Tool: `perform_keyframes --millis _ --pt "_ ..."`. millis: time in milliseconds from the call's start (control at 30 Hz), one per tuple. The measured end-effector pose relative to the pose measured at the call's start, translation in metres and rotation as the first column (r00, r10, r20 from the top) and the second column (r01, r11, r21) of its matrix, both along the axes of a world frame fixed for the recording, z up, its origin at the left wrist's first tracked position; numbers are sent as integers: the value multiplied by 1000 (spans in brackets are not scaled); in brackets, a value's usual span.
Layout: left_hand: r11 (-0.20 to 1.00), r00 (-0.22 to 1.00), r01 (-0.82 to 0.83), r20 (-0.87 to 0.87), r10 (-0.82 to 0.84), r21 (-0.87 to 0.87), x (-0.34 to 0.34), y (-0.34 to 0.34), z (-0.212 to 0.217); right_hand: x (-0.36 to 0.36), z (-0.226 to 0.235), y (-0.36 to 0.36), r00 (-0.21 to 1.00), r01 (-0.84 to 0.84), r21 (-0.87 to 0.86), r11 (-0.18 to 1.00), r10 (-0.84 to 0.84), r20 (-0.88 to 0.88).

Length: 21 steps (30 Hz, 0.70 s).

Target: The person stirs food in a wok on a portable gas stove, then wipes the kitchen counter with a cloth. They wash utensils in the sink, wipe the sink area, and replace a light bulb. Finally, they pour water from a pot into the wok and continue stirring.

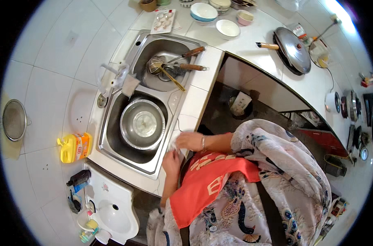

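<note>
My right hand [189, 141], with a bracelet at its wrist, is at the front edge of the double steel sink [163, 158]. My left hand [171, 161] is just beside it, nearer the red apron [217, 180]. The fingers of both hands are drawn in around a small whitish thing between them, too blurred to name. Inside the near sink bowl sits a round metal basin [125, 127] with some water in it. The far sink bowl holds a wire strainer [155, 64] and other long-handled tools with wooden handles.
A white faucet [120, 74] with a cloth [130, 85] stands behind the sink. Left of it is a yellow jug [76, 147], above a white washbasin [112, 221]. Bowls [227, 29], an egg tray [162, 21] and a lidded pan [293, 50] occupy the counter.
</note>
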<state>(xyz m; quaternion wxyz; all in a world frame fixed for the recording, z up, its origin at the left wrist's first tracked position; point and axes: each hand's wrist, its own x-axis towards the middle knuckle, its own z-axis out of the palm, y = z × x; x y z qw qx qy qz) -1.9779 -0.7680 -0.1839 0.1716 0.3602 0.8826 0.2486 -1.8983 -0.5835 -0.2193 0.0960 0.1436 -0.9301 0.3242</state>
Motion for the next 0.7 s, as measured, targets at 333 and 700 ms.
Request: perform_keyframes --millis 333,700 --pt "915 888 403 -237 -393 -8 1 199 10 45 17 153 805 562 299 771 -593 14" --pt "893 957 260 -221 -188 368 46 458 17 88 58 370 488 871 69 487 -842 -231"
